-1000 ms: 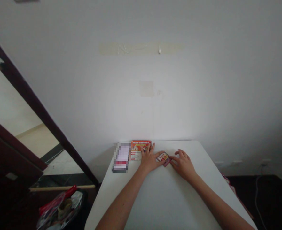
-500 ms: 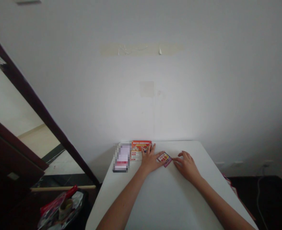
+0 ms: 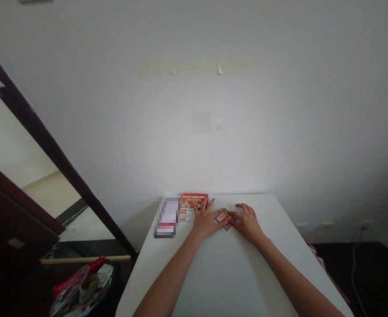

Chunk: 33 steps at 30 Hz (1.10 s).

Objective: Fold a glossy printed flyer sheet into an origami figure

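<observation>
Small card (image 3: 222, 216): lying on the white bench (image 3: 210, 273), turned cornerwise between the two hands, with yellow and red print on top and a purplish edge at the lower right.
Left hand (image 3: 205, 222): fingers spread wide over the orange-and-white leaflet (image 3: 194, 201), thumb reaching along the card's left side.
Right hand (image 3: 247, 221): thumb and index close together over the card's right part, other fingers loosely curled. Can't tell if it's really pinching or just pressing.
What just changed: half a second ago those right fingertips were out at the card's right corner; now they've come in and cover a chunk of it. Left hand's basically parked.
What that means: looks to me like the left steadies while the right works the card's surface or edge.
Pixelated slab (image 3: 167, 216): phone-ish, just left of the leaflet, neither hand on it.
</observation>
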### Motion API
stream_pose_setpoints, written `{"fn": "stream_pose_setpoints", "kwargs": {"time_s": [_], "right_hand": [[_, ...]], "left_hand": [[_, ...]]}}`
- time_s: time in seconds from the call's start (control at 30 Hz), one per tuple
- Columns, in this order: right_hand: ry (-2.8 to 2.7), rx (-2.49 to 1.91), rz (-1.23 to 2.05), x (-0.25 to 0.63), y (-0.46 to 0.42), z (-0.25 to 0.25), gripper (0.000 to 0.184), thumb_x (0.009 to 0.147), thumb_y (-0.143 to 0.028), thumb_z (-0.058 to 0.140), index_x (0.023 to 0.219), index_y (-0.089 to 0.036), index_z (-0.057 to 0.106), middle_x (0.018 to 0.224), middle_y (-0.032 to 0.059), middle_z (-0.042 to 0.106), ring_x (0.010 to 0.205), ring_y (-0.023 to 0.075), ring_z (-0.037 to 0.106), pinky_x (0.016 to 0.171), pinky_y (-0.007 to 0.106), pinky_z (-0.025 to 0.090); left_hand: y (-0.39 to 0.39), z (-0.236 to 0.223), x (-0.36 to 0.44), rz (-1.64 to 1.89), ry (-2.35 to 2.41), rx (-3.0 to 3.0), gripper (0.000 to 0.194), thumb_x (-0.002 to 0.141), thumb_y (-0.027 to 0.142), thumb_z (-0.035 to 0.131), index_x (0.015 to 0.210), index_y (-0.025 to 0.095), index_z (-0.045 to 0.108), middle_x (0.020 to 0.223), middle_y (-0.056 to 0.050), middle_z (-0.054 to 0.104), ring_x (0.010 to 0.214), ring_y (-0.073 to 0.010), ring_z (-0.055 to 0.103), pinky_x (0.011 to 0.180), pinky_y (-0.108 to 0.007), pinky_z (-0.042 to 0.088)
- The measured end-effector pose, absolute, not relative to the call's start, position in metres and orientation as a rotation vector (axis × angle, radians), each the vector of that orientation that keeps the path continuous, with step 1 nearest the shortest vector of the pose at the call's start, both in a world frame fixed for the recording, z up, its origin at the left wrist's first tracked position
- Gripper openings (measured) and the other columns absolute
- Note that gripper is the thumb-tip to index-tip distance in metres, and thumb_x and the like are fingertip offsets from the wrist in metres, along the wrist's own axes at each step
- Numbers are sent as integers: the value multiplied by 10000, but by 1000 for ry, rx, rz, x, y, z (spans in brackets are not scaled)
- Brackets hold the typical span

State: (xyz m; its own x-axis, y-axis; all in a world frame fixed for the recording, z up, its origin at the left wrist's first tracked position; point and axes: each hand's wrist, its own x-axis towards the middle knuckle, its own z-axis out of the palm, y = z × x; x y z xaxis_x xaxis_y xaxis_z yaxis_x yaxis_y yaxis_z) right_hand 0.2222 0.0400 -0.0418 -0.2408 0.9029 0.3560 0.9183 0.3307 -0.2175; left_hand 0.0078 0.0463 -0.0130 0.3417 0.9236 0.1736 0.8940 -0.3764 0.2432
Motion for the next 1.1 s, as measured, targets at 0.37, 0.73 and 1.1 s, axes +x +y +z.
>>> {"fn": "stream_pose_setpoints", "kwargs": {"time_s": [0.37, 0.73, 1.1], "right_hand": [[-2193, -1659, -69, 219, 39, -43, 402, 915, -512, 538, 1312, -464, 575, 1456, 62, 450, 1375, 327, 342, 1113, 601, 276], [-2178, -1668, -35, 218, 40, -43, 374, 914, -476, 557, 1283, -444, 608, 1450, 68, 460, 1370, 310, 359, 1122, 580, 264], [-2170, -1671, -8, 219, 40, -43, 378, 916, -482, 551, 1290, -456, 597, 1442, 66, 461, 1376, 310, 355, 1129, 583, 259]], "left_hand": [[45, -9, 10, 418, 1707, 2499, 609, 810, 774, 467, 1384, 572, 437, 1620, 49, 272, 1480, -408, 165, 1120, -754, -9], [12, -13, 11, 503, 1760, 2584, 489, 933, 650, 348, 1400, 544, 442, 1612, 45, 299, 1469, -387, 203, 1092, -752, -155], [11, -6, 9, 419, 1880, 2469, 523, 886, 719, 359, 1391, 595, 407, 1617, 81, 276, 1495, -420, 98, 1108, -738, -133]]}}
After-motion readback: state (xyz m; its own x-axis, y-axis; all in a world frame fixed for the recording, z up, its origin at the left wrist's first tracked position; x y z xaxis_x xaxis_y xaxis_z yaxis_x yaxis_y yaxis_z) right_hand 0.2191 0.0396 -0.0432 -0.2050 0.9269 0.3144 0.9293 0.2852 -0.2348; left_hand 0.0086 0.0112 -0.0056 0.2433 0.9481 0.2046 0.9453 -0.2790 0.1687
